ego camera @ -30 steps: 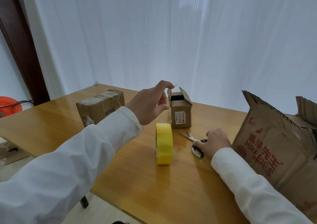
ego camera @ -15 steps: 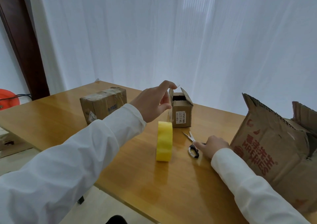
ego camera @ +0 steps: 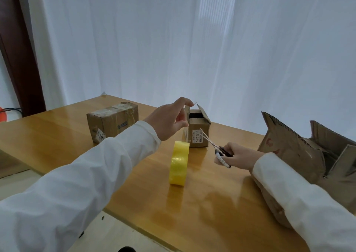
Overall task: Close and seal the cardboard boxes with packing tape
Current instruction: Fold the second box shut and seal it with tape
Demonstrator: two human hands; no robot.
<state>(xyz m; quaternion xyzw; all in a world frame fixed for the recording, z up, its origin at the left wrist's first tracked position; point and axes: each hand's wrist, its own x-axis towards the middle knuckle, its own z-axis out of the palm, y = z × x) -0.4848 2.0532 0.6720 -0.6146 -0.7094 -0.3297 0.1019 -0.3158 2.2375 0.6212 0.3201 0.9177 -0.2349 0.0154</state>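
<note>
A yellow roll of packing tape [ego camera: 179, 165] stands on edge on the wooden table [ego camera: 202, 203]. My left hand [ego camera: 169, 118] pinches the free end of a clear tape strip [ego camera: 185, 134] pulled up from the roll, beside a small cardboard box [ego camera: 199, 130] with open top flaps. My right hand [ego camera: 235, 156] grips scissors [ego camera: 212, 142] lifted off the table, blades open and pointing up-left toward the strip.
A taped-up cardboard box [ego camera: 112, 121] sits at the back left of the table. A large open cardboard box [ego camera: 300, 155] with red print stands at the right, behind my right forearm. White curtains hang behind. Floor shows below the table's near edge.
My right hand has picked the scissors up from the table and raised them toward the tape strip. My left hand stays up, still pinching the tape end.
</note>
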